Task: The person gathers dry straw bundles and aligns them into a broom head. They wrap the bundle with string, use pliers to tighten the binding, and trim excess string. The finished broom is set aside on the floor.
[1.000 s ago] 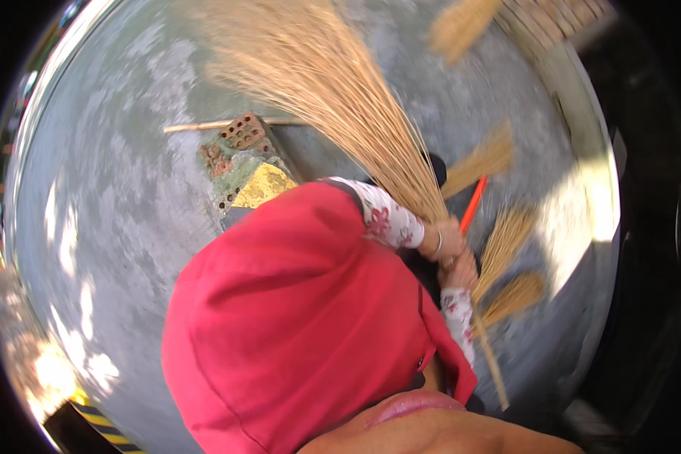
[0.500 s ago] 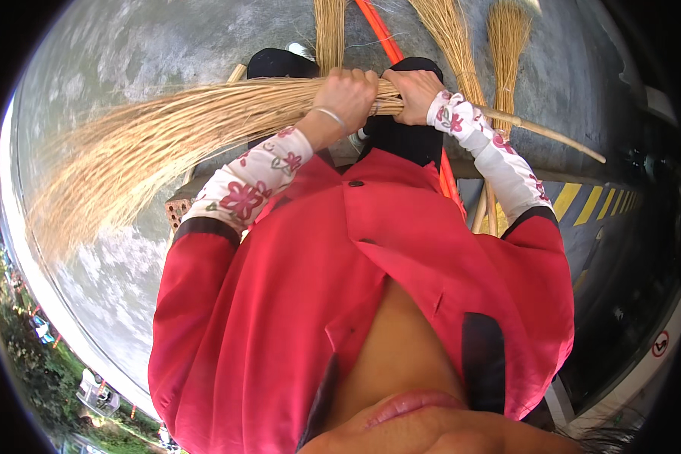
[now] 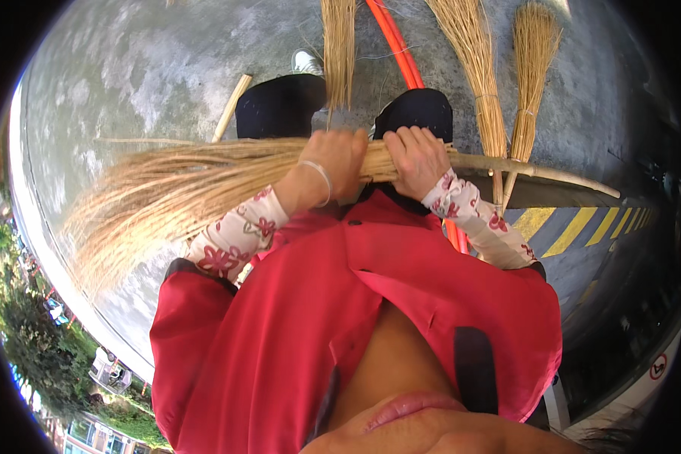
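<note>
A broom of long straw-coloured twigs (image 3: 166,197) lies sideways across my lap, its loose bristles fanning out to the left. My left hand (image 3: 337,165) is closed round the gathered twigs. Close beside it, my right hand (image 3: 418,160) grips the same bundle nearer the binding end, fingers wrapped over the top. From there a thin wooden handle (image 3: 541,170) sticks out to the right. Both palms are hidden, as is the part of the broom beneath the fingers.
Three more twig brooms lie beyond my knees: one in the middle (image 3: 339,45), two at the right (image 3: 473,72) (image 3: 533,68). Red poles (image 3: 393,41) run between them. A short stick (image 3: 231,107) leans at the left. Yellow and dark stripes (image 3: 571,231) mark the right side.
Both hands and the broom have come down toward my body, still gripping. My knees and the brooms beyond them sit lower in the view.
</note>
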The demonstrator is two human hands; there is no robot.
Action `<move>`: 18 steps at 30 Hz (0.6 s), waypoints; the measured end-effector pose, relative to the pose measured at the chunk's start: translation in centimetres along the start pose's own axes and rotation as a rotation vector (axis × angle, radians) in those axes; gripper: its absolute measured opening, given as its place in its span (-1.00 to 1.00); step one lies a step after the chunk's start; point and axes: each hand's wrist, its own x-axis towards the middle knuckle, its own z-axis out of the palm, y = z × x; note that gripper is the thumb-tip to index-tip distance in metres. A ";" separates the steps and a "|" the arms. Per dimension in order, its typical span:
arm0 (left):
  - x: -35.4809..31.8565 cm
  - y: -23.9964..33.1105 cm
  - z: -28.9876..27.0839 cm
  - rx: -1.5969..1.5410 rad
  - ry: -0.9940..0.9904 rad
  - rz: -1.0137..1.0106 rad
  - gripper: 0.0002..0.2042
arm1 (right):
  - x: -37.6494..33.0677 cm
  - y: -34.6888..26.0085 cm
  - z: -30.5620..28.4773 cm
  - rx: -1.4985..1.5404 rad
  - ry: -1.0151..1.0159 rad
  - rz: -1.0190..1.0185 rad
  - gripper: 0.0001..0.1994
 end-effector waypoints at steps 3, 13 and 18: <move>0.5 -0.6 0.0 -0.096 0.017 0.054 -0.70 | 0.5 0.2 -0.3 0.043 -0.071 0.035 -0.66; 1.6 -1.2 1.3 -0.114 0.079 0.094 -0.80 | 4.6 12.2 -2.2 1.172 -0.653 0.269 -0.47; 2.3 -2.1 1.1 -0.042 0.060 0.108 -0.86 | 3.7 28.7 11.1 0.978 -0.485 0.916 -0.71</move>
